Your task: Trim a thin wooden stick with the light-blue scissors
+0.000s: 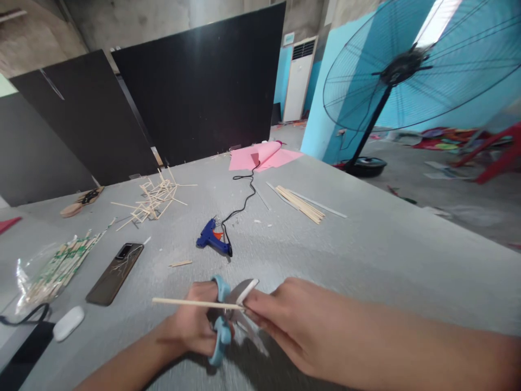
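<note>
My left hand (198,320) is closed on the light-blue handles of a pair of scissors (221,332), whose blades point right and stand apart. Pinched in the fingers of my right hand (291,320) is the end of a thin wooden stick (183,302). The stick runs left between the spread blades and passes over my left hand. A short white piece lies along the upper blade by my right fingertips; what it is I cannot tell. Beyond my hands lies a blue glue gun (213,238) with an orange trigger, and short stick pieces (181,264) lie to its left.
A bundle of wooden sticks (301,205) lies right of centre, and a loose stick frame (157,198) stands at the back left. Leftward are a phone (115,273), a white case (69,323) and packaged sticks (61,266). Pink paper (264,156) lies by the black boards (203,87).
</note>
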The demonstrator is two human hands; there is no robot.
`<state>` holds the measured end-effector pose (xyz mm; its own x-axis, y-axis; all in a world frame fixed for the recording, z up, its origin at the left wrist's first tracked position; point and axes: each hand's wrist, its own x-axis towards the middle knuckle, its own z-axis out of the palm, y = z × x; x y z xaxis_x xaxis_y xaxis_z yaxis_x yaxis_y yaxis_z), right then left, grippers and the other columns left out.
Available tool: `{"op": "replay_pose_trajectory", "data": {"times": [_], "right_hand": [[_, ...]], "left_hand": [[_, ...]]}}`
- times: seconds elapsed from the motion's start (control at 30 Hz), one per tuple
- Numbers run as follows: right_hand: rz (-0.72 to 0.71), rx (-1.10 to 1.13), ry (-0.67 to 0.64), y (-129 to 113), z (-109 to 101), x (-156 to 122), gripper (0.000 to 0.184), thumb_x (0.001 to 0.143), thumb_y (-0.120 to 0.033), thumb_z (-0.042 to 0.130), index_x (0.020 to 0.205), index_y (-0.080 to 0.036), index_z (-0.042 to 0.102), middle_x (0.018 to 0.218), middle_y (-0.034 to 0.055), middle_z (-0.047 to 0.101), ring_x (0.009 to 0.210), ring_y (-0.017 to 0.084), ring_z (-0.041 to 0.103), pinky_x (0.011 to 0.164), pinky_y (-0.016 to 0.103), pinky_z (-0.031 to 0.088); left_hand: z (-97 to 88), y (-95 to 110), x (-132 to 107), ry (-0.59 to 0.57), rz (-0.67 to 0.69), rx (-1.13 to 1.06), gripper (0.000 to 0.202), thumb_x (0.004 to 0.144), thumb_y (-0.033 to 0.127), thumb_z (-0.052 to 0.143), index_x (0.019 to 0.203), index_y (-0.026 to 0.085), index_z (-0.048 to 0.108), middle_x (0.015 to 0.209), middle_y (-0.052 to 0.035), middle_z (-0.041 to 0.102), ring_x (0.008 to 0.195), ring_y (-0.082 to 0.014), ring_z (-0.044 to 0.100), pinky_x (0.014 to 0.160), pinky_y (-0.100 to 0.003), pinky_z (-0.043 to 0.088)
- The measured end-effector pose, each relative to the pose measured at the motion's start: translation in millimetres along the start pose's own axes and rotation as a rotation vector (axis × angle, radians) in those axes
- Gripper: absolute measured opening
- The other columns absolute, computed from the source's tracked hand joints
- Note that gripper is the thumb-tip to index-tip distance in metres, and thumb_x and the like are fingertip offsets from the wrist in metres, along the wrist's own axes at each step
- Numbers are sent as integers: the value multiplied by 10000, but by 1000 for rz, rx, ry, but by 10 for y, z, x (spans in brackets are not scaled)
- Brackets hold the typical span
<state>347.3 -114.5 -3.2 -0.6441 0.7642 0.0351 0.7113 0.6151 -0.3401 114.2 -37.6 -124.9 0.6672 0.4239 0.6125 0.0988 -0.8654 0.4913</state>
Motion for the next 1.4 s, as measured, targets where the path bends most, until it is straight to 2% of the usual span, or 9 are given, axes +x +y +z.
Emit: {"op": "replay_pose_trajectory", "data": {"times": [0.13, 0.27, 0.47, 0.67, 0.8, 1.07, 1.17, 1.33, 1.4], "right_hand": [[7, 31, 1, 8, -1, 19, 182, 891, -41, 563, 956, -207, 599, 632, -35, 626, 457, 121, 550, 459, 271, 158], [-114, -168, 84, 79, 160, 22, 220, 853, -51, 582, 1017, -197, 576, 625, -47, 624, 431, 133, 520, 471, 314, 138], [-265, -415, 179, 123, 328, 7, 217, 848, -13, 548, 959, -199, 541, 841, 16, 707, 546, 162, 615, 456, 364, 135], [-289, -509, 423, 144, 438, 65, 165, 905, -75, 497, 1025, -176, 545, 685, -8, 628, 455, 169, 535, 454, 351, 205], [-299, -666, 607, 150, 452, 84, 143, 976, -114, 456, 1083, -140, 549, 651, -9, 593, 472, 176, 537, 491, 345, 237], [-336, -721, 677, 135, 434, 60, 151, 991, -107, 434, 1042, -138, 573, 609, -12, 572, 454, 179, 514, 489, 352, 231], [-350, -540, 584, 127, 413, 30, 186, 991, -98, 426, 1092, -150, 574, 656, -11, 621, 468, 173, 532, 487, 348, 242], [-237, 124, 28, 34, 17, 11, 224, 1076, -200, 396, 1069, -182, 620, 723, -11, 669, 524, 127, 555, 515, 271, 328], [-219, 327, -107, 17, -145, 31, 310, 1100, -208, 352, 1032, -195, 654, 749, -7, 668, 590, 116, 583, 574, 231, 385]], "left_hand": [[-9, -16, -23, 1, -4, 6, 202, 763, 343, 545, 753, 238, 373, 591, 25, 422, 510, -128, 361, 499, -287, 290], [-38, -36, -41, -52, 1, 22, 237, 760, 422, 544, 733, 238, 397, 584, 23, 437, 493, -126, 370, 495, -293, 300], [-34, -32, -78, -112, -58, 102, 252, 735, 404, 542, 718, 244, 348, 579, 29, 395, 493, -122, 350, 495, -282, 290], [3, -29, -91, -6, -35, 31, 229, 740, 337, 580, 752, 237, 374, 591, 34, 379, 515, -121, 285, 515, -281, 248], [11, -47, -102, -23, -47, 39, 234, 778, 349, 571, 759, 236, 366, 602, 39, 371, 515, -112, 269, 508, -272, 254], [22, -41, -94, 9, -8, 41, 276, 808, 426, 555, 754, 240, 359, 582, 37, 366, 487, -112, 286, 497, -273, 237], [-2, -2, -56, -23, 15, 96, 313, 848, 486, 514, 757, 246, 335, 567, 38, 358, 474, -119, 303, 488, -289, 247], [-32, 64, 13, -2, 51, -16, 322, 830, 505, 633, 775, 230, 474, 571, 34, 447, 489, -119, 400, 502, -281, 312], [-33, 81, 32, 8, 55, -47, 341, 813, 520, 698, 802, 225, 528, 577, 35, 487, 492, -120, 445, 507, -274, 329]]}}
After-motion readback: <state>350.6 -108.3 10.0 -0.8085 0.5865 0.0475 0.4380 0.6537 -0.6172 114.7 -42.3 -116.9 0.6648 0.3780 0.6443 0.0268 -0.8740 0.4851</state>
